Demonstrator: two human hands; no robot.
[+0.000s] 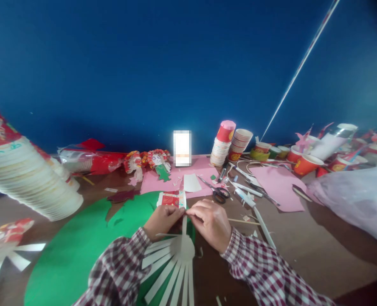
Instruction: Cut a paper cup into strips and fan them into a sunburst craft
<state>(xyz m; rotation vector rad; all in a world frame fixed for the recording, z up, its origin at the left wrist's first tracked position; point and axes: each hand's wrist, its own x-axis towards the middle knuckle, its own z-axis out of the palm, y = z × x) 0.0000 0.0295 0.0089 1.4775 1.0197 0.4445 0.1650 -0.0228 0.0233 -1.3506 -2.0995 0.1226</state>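
A paper cup cut into strips (pixel 186 248) lies splayed below my hands, its round base showing and white strips fanning toward me. My left hand (pixel 164 220) pinches the end of one strip that points away from me. From the other side, the fingertips of my right hand (pixel 211 222) close on the same strip end. Just beyond the fingertips, a red-and-white printed piece (pixel 172 199) is partly hidden by my left hand. Under the cut cup lies a large green sheet of paper (pixel 77 242).
Black-handled scissors (pixel 220 194) lie beyond my right hand, with a glue gun (pixel 245 196) beside them. Stacked paper cups (pixel 32 174) lean at the left; more cup stacks (pixel 222 144) stand at the back. Pink paper (pixel 280 187) and a plastic bag (pixel 357 199) are at the right.
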